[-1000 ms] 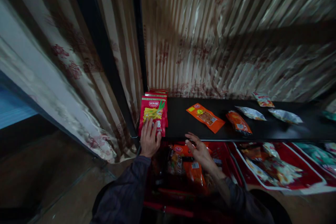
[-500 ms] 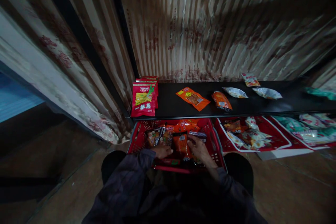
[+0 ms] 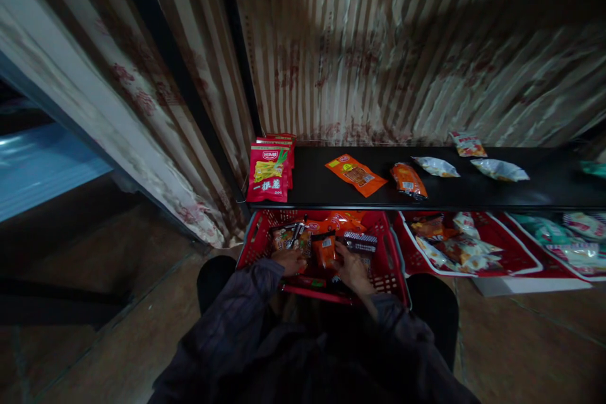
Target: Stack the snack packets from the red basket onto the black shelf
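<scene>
Both my hands reach into a red basket (image 3: 384, 233) filled with snack packets. My right hand (image 3: 353, 270) has its fingers bent against the right edge of a small orange packet (image 3: 324, 250) and closes on it. At the basket's left side, my left hand (image 3: 290, 261) lies over the packets, below a clear-and-dark packet (image 3: 285, 237); its fingertips are dim, and whether it grips anything cannot be made out. A larger orange packet (image 3: 337, 221) lies at the back of the basket, and a dark checkered packet (image 3: 360, 242) is to the right.
On the black shelf (image 3: 303, 177) are stacked red packets (image 3: 269, 172), a flat orange packet (image 3: 356, 175), another orange packet (image 3: 408, 180) and white packets (image 3: 435, 166). More red baskets (image 3: 514, 252) with packets stand at the right. Striped curtains (image 3: 326, 44) hang behind.
The view has shifted a little, so the shelf and baskets appear farther right. The small orange packet between my hands has moved up slightly and sits more upright.
</scene>
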`<action>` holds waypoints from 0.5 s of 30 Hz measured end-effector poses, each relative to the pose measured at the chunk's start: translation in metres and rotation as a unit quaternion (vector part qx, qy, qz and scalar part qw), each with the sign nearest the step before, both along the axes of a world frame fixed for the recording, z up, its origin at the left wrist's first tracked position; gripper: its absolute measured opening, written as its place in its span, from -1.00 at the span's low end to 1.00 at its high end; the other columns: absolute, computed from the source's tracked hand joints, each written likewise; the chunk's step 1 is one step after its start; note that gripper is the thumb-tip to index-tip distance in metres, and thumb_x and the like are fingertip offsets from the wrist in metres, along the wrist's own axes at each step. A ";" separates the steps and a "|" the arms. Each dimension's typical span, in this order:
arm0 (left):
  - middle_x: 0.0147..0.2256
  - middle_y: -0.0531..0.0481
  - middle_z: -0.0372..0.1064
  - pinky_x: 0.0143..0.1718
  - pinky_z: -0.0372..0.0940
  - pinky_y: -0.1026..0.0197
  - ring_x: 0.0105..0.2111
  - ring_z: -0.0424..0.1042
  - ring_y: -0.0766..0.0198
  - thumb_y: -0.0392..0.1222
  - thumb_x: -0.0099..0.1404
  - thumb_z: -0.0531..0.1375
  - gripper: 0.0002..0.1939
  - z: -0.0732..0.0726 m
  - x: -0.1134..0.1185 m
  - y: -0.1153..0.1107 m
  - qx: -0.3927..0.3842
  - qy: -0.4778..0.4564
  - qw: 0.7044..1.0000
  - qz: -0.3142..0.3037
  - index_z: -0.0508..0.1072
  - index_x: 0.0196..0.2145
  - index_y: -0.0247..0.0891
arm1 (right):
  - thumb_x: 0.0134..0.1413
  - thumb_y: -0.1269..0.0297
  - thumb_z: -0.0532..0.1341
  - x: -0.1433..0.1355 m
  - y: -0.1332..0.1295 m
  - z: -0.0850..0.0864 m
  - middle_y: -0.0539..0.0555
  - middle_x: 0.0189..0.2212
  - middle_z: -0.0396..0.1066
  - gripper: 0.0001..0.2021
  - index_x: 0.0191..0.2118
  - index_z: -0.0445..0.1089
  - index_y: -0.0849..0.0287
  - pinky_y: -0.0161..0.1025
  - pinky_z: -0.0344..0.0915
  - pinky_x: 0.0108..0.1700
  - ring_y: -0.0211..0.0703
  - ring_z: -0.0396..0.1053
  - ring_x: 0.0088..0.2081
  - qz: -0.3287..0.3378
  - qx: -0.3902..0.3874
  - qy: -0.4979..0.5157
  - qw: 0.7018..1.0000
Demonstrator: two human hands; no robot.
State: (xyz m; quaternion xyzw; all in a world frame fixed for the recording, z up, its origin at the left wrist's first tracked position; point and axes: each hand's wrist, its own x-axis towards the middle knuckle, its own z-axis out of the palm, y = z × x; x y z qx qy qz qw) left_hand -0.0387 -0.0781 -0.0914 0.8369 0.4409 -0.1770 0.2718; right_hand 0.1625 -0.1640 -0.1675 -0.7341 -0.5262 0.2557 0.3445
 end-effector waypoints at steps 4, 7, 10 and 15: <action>0.05 -0.10 0.43 0.03 0.25 0.09 0.05 0.41 0.08 0.13 0.38 -0.15 -0.48 0.005 -0.012 -0.005 -0.034 -0.018 0.999 -0.013 0.46 -0.01 -0.12 | -0.14 0.38 0.23 -0.002 0.000 -0.008 0.07 -0.13 0.56 -0.48 0.05 0.41 0.01 0.01 0.40 0.00 0.06 0.50 -0.08 0.003 0.003 -0.018 1.000; 0.04 -0.03 0.45 0.01 0.25 0.17 0.03 0.41 0.10 0.21 0.30 -0.01 -0.50 0.004 -0.022 -0.007 -0.091 -0.071 0.993 -0.036 0.48 -0.01 -0.08 | -0.14 0.36 0.23 -0.001 0.001 -0.013 0.07 -0.16 0.57 -0.51 0.02 0.43 0.01 0.00 0.42 -0.05 0.08 0.52 -0.11 -0.002 -0.013 0.017 1.000; 0.02 -0.03 0.47 0.01 0.25 0.14 0.02 0.41 0.07 0.13 0.22 0.14 -0.56 -0.001 -0.028 -0.005 -0.068 -0.064 0.996 -0.010 0.49 -0.01 -0.07 | -0.15 0.36 0.25 0.002 0.001 -0.015 0.09 -0.16 0.57 -0.56 -0.04 0.47 0.03 0.02 0.39 0.00 0.10 0.51 -0.09 -0.014 -0.028 0.052 0.998; -0.13 -0.01 0.53 -0.04 0.28 0.18 -0.05 0.45 0.11 0.03 0.30 0.07 -0.65 -0.015 -0.025 0.000 -0.038 -0.065 0.997 0.027 0.54 -0.10 -0.09 | -0.16 0.36 0.25 0.005 -0.001 -0.013 0.14 -0.17 0.57 -0.63 -0.12 0.51 0.09 0.02 0.36 0.04 0.11 0.50 -0.09 -0.011 -0.051 0.038 0.998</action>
